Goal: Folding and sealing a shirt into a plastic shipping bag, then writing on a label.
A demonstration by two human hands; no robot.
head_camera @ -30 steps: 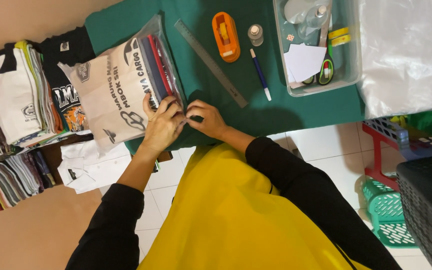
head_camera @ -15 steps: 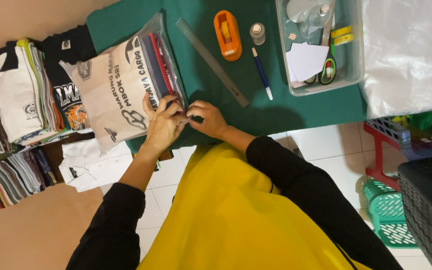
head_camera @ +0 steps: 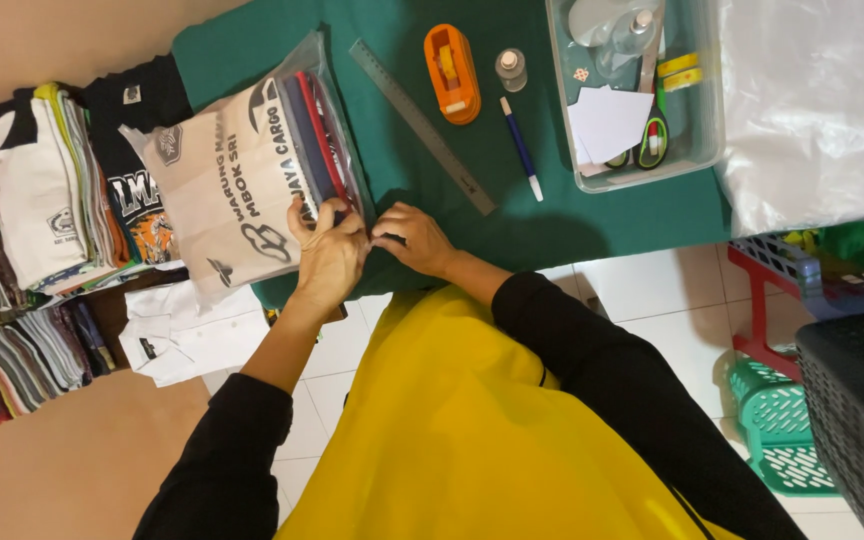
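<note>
So the clear plastic bag (head_camera: 252, 170) with the folded cream shirt and a few darker folded pieces inside sits on the green table cover (head_camera: 512, 215), at its left end near the table's front edge, and both hands are working the bag's open end. The left hand (head_camera: 327, 250) lies flat over the corner of the bag, fingers pressed down on the plastic, and the right hand (head_camera: 410, 235) is right beside it, nearly touching, fingertips pinched together on the edge of the flap. I can't tell whether there's a tape strip or a seal under those fingers, they cover it. My take on doing this bit well: keep the left palm pushing down so the air goes out and the stack doesn't slide, and run the right fingers along the flap in one go so it lies without wrinkles. The metal ruler (head_camera: 422, 125), orange tape dispenser (head_camera: 452, 72) and blue pen (head_camera: 520, 148) lie just beyond the hands, well within reach. The pile of folded shirts (head_camera: 47, 190) sits left of the bag.
</note>
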